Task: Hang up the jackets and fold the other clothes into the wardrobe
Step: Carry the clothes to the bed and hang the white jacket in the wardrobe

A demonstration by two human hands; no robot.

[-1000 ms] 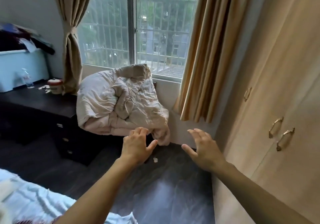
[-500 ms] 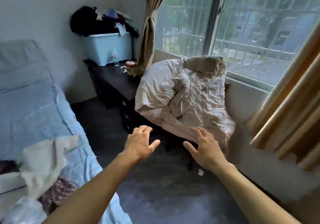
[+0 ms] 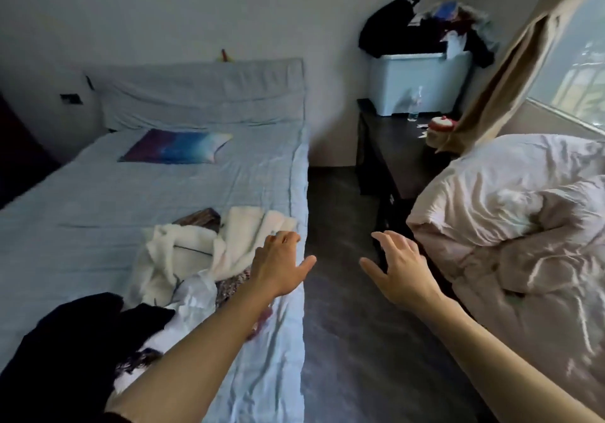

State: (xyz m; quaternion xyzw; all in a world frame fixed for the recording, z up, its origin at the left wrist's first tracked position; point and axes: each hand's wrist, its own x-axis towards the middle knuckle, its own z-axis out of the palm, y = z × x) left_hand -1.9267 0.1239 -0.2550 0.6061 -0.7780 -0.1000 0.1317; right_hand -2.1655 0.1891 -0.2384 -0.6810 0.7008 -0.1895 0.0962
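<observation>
A heap of clothes lies on the near part of the bed: a cream fleece garment, a black garment at the lower left, a pale shiny piece and a dark patterned piece partly buried. My left hand hovers over the bed's right edge, just right of the cream garment, fingers spread and holding nothing. My right hand is stretched out over the dark floor, fingers spread, empty. The wardrobe is out of view.
A crumpled pale duvet is piled at the right. A dark desk carries a light blue storage bin topped with dark clothes, a bottle and a small red-lidded jar. A strip of dark floor runs between bed and duvet. A coloured pillow lies on the bed.
The view has swung left, from the window and wardrobe to the bed with the clothes. Both hands stay outstretched, spread and empty.
</observation>
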